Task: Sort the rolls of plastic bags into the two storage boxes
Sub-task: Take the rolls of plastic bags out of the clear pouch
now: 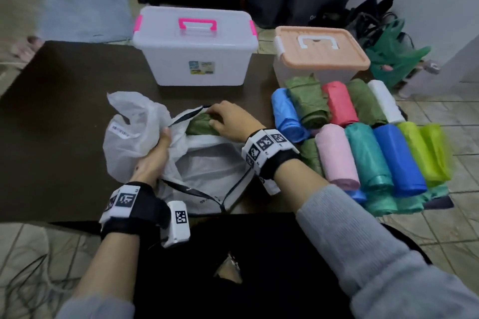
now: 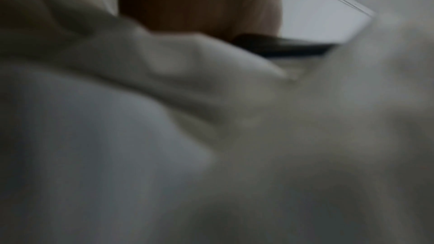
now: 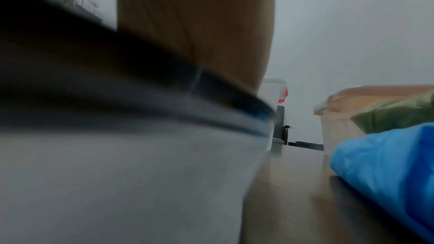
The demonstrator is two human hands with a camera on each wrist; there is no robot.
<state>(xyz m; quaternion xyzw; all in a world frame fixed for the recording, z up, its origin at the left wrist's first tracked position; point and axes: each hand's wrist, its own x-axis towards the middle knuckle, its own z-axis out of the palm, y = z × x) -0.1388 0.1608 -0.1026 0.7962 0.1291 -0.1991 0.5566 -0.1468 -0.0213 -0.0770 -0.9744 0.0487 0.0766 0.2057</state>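
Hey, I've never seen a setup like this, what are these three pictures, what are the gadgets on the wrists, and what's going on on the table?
No machine here: a person works bare-handed, wearing a camera on the head and one strapped to each wrist. The big picture is the head view; the two blurry ones look along each hand.

On the dark table stand two closed storage boxes, a clear box with pink handle and a box with peach lid. Beside them lies a pile of coloured bag rolls.

The left hand grips a white plastic bag, while the right hand grips a green roll at its opening.
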